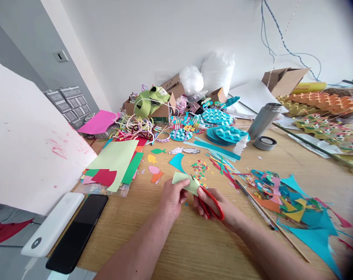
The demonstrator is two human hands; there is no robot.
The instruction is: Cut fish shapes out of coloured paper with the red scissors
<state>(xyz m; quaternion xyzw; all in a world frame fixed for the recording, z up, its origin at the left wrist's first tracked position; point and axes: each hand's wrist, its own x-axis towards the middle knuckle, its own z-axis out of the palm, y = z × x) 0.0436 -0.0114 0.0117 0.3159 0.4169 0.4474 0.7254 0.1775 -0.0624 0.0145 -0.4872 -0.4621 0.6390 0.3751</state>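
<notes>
A small piece of pale green paper point(180, 179) is pinched in my left hand point(174, 195), near the middle of the view. My right hand point(213, 204) holds red-handled scissors point(219, 206), whose blades meet the paper's right part. Just beyond lie a blue paper piece point(177, 161) and a pile of small coloured bits point(200, 167). Paper fish shapes in green point(158, 151), yellow point(152, 158), pink point(154, 170) and orange point(157, 177) rest to the left, with two grey-and-white printed fish point(191, 150) behind.
Coloured sheets point(115, 155), a black phone point(79, 231) and a white power bank point(54, 223) are at the left. Paper scraps point(304, 210), a pen point(256, 204) and a wooden stick point(290, 241) lie right. A metal flask point(264, 120) and small white bottle point(240, 146) stand behind.
</notes>
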